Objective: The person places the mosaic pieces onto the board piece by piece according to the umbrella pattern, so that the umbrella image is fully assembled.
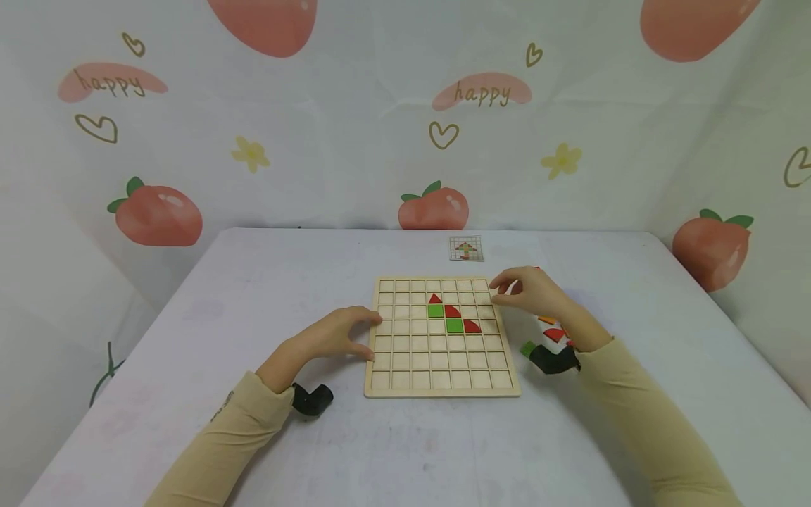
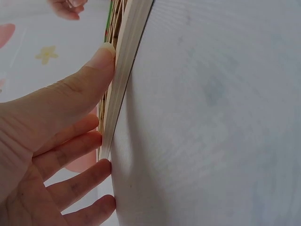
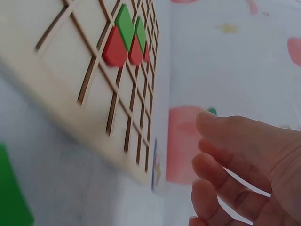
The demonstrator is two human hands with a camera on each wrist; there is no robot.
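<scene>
A wooden grid board [image 1: 410,360] lies on the table and holds a red triangle [image 1: 434,299], a green square [image 1: 435,311], a red quarter-circle [image 1: 452,311] and, lower right, another green square and red quarter-circle. My left hand [image 1: 338,332] touches the board's left edge, thumb [image 2: 101,59] against the rim and fingers spread along the side. Beside the upper right corner of the board hovers my right hand [image 1: 531,290], fingers loosely bent. Nothing shows between its thumb [image 3: 221,123] and fingers in the right wrist view.
Loose pieces lie right of the board, among them a red one [image 1: 554,335], an orange one [image 1: 546,320] and a green one [image 1: 528,348], partly hidden by the right arm. Behind the board lies a small pattern card [image 1: 465,248]. A printed cloth hangs behind the table.
</scene>
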